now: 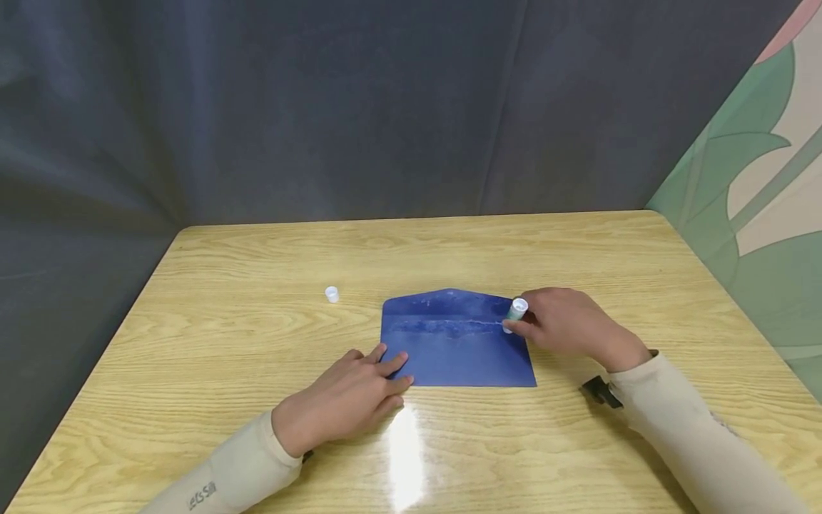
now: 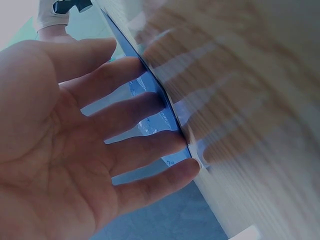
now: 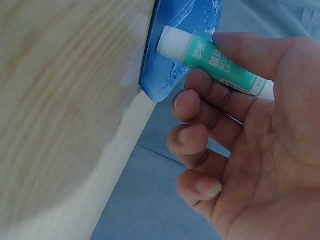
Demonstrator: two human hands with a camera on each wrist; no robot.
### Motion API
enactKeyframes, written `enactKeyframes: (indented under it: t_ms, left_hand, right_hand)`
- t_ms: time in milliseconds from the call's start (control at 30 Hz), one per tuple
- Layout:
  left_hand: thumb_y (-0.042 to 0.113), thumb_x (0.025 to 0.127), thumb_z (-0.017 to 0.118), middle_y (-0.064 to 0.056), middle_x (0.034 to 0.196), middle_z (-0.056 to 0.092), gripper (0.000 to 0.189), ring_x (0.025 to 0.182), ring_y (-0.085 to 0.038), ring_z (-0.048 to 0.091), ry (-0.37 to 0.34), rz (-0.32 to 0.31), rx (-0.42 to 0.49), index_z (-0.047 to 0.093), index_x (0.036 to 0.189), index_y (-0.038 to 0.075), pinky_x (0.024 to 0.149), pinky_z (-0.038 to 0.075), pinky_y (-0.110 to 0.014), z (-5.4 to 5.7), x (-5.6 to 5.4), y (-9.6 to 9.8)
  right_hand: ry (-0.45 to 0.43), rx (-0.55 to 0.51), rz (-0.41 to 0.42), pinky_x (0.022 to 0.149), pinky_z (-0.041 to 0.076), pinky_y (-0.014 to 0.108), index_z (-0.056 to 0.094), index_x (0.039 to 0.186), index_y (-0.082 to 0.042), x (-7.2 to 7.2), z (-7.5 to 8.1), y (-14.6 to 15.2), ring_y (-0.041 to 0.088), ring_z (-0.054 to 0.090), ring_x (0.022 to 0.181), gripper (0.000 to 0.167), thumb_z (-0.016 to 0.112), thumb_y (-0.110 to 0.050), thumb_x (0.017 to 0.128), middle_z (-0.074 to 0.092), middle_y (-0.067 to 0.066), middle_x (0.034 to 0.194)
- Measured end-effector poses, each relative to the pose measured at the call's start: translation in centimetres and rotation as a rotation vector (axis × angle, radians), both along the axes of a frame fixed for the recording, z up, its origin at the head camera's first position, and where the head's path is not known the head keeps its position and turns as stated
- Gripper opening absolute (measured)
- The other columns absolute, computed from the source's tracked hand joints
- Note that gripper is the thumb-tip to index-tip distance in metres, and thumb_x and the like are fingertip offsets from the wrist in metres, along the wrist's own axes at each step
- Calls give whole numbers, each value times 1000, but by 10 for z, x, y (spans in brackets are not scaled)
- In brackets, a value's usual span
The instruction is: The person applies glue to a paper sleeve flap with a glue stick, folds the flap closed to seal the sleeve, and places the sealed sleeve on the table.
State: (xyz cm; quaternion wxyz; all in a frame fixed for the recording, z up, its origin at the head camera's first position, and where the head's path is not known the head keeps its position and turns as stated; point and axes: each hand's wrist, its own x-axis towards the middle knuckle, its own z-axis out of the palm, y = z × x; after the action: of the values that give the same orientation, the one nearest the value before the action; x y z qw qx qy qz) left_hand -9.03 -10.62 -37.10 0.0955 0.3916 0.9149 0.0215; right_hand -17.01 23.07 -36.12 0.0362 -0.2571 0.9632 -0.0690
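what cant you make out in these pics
Envelope: near left corner, head view, covered by the left hand.
Glue stick: full label, right wrist view, partly covered by the right hand; too small in the head view.
White thing: left wrist view, cut off by the bottom edge.

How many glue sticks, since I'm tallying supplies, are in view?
1. The glue stick is in the person's right grip, at the right side of the blue envelope. The small white cap lies apart, to the left.
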Motion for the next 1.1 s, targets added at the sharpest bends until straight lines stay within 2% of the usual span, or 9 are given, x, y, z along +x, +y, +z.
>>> enactKeyframes:
  t_ms: [367, 767, 1100]
  left_hand:
    - [35, 104, 52, -9, 151, 49, 39, 138, -40, 47, -1, -8, -3, 59, 140, 21, 95, 51, -52, -1, -2, 0]
    - [36, 103, 52, -8, 148, 52, 39, 135, -40, 51, 39, -33, -9, 62, 137, 21, 98, 51, -51, -4, -3, -1]
    - [36, 103, 53, -7, 148, 53, 38, 135, -38, 51, 32, -22, -1, 63, 136, 21, 100, 50, -51, -4, -4, -1]
  right_hand:
    - [-8, -5, 32, 53, 34, 28, 51, 70, -19, -1, 1, -20, 9, 42, 57, 38, 65, -45, 94, 47, -6, 63]
    - [-54, -4, 79, 55, 37, 28, 56, 75, -18, -12, -2, -69, 11, 47, 58, 33, 64, -43, 95, 51, -5, 65]
    - [-101, -14, 103, 54, 37, 28, 57, 78, -18, -18, -1, -102, 12, 49, 58, 33, 63, -45, 96, 53, -4, 66]
